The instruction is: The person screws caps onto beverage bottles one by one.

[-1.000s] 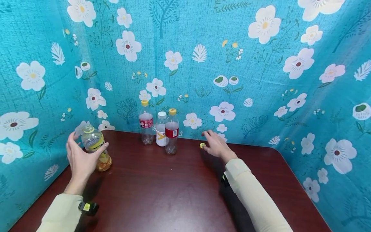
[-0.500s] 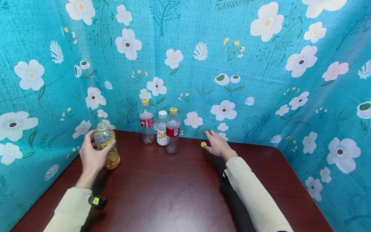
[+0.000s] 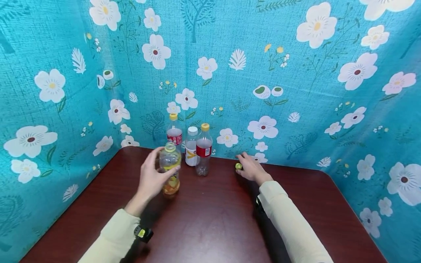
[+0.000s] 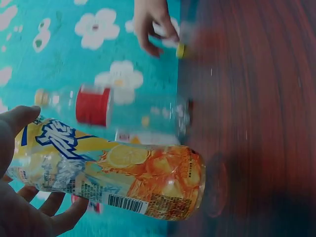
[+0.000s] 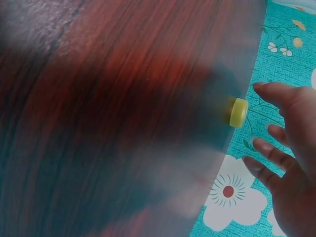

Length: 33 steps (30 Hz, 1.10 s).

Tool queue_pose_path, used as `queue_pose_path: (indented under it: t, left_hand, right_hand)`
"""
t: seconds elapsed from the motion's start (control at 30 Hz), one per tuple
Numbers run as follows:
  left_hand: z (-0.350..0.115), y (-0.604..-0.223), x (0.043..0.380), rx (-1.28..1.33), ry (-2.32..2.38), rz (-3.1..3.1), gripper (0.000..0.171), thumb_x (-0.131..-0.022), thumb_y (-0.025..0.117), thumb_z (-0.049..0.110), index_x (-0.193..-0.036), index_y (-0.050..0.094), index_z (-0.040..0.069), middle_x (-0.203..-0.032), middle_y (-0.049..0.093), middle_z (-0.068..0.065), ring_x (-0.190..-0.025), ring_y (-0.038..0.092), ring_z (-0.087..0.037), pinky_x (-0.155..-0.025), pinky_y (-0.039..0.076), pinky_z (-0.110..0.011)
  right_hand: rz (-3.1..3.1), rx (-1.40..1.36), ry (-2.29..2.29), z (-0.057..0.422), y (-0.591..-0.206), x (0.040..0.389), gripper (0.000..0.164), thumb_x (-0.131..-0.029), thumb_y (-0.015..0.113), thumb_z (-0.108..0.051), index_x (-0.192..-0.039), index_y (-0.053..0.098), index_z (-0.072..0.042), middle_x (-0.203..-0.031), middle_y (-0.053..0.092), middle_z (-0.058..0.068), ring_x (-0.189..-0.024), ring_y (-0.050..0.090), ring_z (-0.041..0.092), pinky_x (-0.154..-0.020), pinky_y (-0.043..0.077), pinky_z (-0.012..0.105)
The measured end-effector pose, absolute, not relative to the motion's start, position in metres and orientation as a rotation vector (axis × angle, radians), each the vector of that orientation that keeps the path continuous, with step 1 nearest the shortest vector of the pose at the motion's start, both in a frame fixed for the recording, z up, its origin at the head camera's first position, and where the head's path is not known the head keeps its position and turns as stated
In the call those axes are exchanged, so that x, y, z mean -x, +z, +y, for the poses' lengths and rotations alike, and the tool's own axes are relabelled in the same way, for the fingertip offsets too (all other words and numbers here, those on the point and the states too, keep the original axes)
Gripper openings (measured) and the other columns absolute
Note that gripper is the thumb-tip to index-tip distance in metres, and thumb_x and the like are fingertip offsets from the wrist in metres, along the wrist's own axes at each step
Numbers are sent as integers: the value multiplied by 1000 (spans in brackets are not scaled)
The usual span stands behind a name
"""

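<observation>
My left hand (image 3: 152,179) grips a clear plastic drink bottle (image 3: 170,171) round its upper half, thumb on one side and fingers on the other. Its label (image 4: 148,168) is yellow and orange with a lemon slice, and its neck (image 3: 170,147) shows no cap. The bottle stands nearly upright, its base close over the table. A small yellow bottle cap (image 5: 239,112) lies on the tabletop. My right hand (image 3: 250,168) hovers right beside it with fingers spread, and in the right wrist view a gap shows between fingertips and cap.
Behind the gripped bottle stand a red-labelled bottle (image 3: 204,153) with a yellow cap, a white-labelled bottle (image 3: 191,151) with a white cap, and another red-labelled bottle (image 3: 174,135), partly hidden. A blue floral cloth (image 3: 223,91) rises behind the dark red table (image 3: 210,219).
My left hand has carried the drink bottle rightward from the table's left side to in front of the standing bottles. My right hand has stayed by the yellow cap, fingers lowered slightly around it.
</observation>
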State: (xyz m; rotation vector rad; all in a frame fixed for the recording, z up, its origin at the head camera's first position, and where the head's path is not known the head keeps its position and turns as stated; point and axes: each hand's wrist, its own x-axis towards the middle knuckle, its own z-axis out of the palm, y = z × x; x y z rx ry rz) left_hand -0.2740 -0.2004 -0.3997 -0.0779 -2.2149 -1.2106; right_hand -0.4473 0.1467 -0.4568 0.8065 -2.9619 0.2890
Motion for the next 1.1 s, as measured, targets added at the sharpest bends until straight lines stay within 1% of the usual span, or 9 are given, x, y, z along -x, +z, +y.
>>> queue_pose_path:
  t: [0.1, 0.23, 0.33, 0.43, 0.57, 0.7, 0.9, 1.0, 1.1]
  left_hand:
    - [-181, -401, 276, 128, -1225, -2264, 75, -70, 80, 43, -133, 45, 23, -117, 53, 0, -103, 52, -15, -79, 53, -40]
    - [-161, -403, 278, 192, -1258, -2320, 75, -71, 79, 45, -134, 43, 25, -116, 52, 2, -104, 52, -14, -81, 52, -38]
    - [-149, -405, 279, 241, -1285, -2339, 75, -72, 78, 45, -134, 42, 25, -118, 52, 1, -106, 52, -15, -81, 52, -38]
    - [-140, -405, 282, 293, -1296, -2338, 75, -73, 78, 44, -135, 41, 22, -119, 51, -1, -106, 52, -16, -80, 53, -38]
    - [-130, -406, 286, 335, -1309, -2327, 75, -72, 79, 43, -134, 42, 20, -116, 51, 0, -104, 52, -16, -79, 53, -36]
    - [-120, -406, 290, 356, -1340, -2324, 72, -71, 80, 41, -131, 43, 24, -117, 50, 2, -106, 51, -14, -80, 52, -36]
    - [-104, -408, 295, 394, -1377, -2332, 72, -71, 80, 41, -131, 43, 25, -121, 50, 3, -108, 49, -13, -83, 50, -38]
    - [-97, -409, 297, 406, -1390, -2341, 72, -71, 81, 40, -131, 43, 27, -121, 50, 5, -108, 48, -11, -84, 50, -37]
    - [-91, -410, 300, 422, -1410, -2349, 72, -70, 82, 39, -130, 43, 28, -119, 49, 7, -108, 47, -9, -83, 50, -36]
  right_hand:
    - [-2980, -803, 304, 149, -460, 448, 56, -86, 67, -28, -135, 47, -7, -125, 46, 13, -108, 49, 29, -89, 45, 49]
    - [-3027, -785, 348, 151, -465, 447, 54, -88, 65, -25, -136, 46, -6, -124, 45, 14, -111, 47, 28, -93, 43, 48]
    - [-3038, -795, 379, 152, -466, 448, 53, -89, 63, -23, -137, 45, -5, -123, 44, 15, -110, 47, 28, -95, 42, 48]
    - [-3037, -814, 390, 151, -467, 449, 53, -91, 62, -22, -138, 45, -6, -123, 44, 15, -110, 46, 28, -96, 41, 47]
    - [-3045, -816, 374, 149, -466, 453, 52, -91, 62, -22, -138, 46, -8, -124, 45, 13, -111, 46, 28, -97, 40, 46]
    - [-3045, -834, 351, 147, -466, 454, 49, -90, 62, -20, -136, 49, -8, -122, 47, 12, -109, 47, 28, -96, 41, 46]
    - [-2995, -880, 317, 146, -470, 456, 36, -89, 63, -16, -124, 61, -7, -112, 53, 9, -103, 51, 23, -92, 44, 41]
    - [-2977, -872, 339, 147, -471, 456, 29, -88, 65, -15, -115, 66, -6, -108, 56, 9, -100, 52, 23, -91, 46, 40]
    - [-2976, -847, 344, 148, -473, 457, 22, -86, 67, -15, -107, 68, -7, -102, 57, 8, -96, 53, 23, -88, 47, 40]
